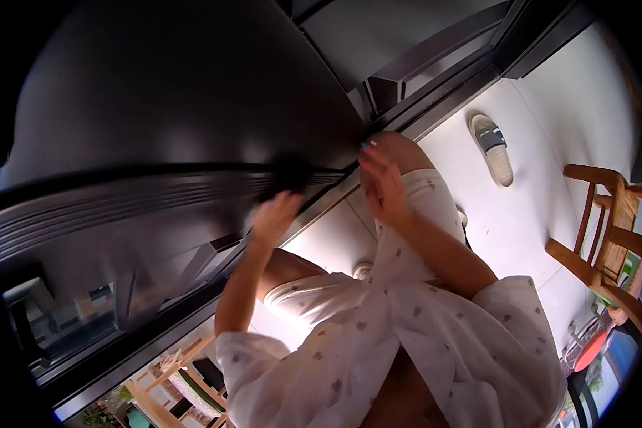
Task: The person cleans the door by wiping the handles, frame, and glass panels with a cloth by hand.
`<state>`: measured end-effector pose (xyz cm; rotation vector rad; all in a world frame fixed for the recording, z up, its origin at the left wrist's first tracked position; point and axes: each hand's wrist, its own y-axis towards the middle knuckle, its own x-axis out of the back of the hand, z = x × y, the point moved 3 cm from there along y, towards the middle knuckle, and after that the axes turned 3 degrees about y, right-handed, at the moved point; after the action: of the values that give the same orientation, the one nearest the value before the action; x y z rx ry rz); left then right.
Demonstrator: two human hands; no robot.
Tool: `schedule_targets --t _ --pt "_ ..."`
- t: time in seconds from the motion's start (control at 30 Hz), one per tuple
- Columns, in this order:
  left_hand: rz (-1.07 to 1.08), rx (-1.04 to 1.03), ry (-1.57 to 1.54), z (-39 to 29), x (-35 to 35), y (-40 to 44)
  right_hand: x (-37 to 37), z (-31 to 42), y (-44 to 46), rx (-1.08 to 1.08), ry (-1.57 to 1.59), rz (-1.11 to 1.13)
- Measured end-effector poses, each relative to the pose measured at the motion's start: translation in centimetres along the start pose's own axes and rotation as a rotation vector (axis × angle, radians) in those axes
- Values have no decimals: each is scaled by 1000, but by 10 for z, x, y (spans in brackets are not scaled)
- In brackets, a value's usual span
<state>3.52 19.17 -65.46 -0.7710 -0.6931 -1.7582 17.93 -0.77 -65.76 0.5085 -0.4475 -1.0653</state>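
My left hand [274, 216] reaches up to the ridged edge [192, 189] of a large dark glossy panel [185, 93]. Its fingers are bent, and a blurred black patch [290, 171] lies just beyond them. Whether that patch is a held thing or a shadow, I cannot say. Over my bent knee [403, 151] is my right hand [385, 189], close to the panel's lower corner. Its fingers are drawn together, with a tiny blue and white spot [367, 145] at the tips, too small to name.
A dark frame rail [449, 100] runs diagonally along the pale tiled floor [335, 232]. On the right lie a slide sandal [492, 148] and a wooden chair [610, 228]. Light wooden furniture [150, 399] stands at the lower left, and a curved dark handle [442, 43] is above.
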Motion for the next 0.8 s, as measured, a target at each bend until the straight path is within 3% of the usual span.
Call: schedule_targets --t 0.07,0.17,0.27,0.3,0.33,0.43,0.5,0.6,0.7,0.77,0.8 --pt "158 187 -281 60 68 -1 1 1 4 -5 -1 -8" --pt "-568 577 270 116 160 27 3 3 6 -10 -12 -9" --pt "-545 516 358 75 113 39 5 1 6 -11 -31 -11" --pt "-339 316 479 45 63 18 6 0 6 -15 -38 -11" --pt "371 388 -32 36 47 49 7 1 7 -10 -43 -14" --pt "-141 -73 319 -70 -59 36 5 5 7 -20 -15 -1" --pt "-8 -315 230 -123 -124 33 2 2 7 -55 -46 13" --pt "13 -327 248 -154 -165 34 0 -2 2 17 -48 56" --pt "12 -316 98 -145 -158 21 4 -3 5 -41 -90 20" --pt "-131 -132 376 -80 -68 37 3 -6 8 -42 -77 18" --pt "377 18 -113 -24 -13 40 -2 -5 7 -52 -63 14"
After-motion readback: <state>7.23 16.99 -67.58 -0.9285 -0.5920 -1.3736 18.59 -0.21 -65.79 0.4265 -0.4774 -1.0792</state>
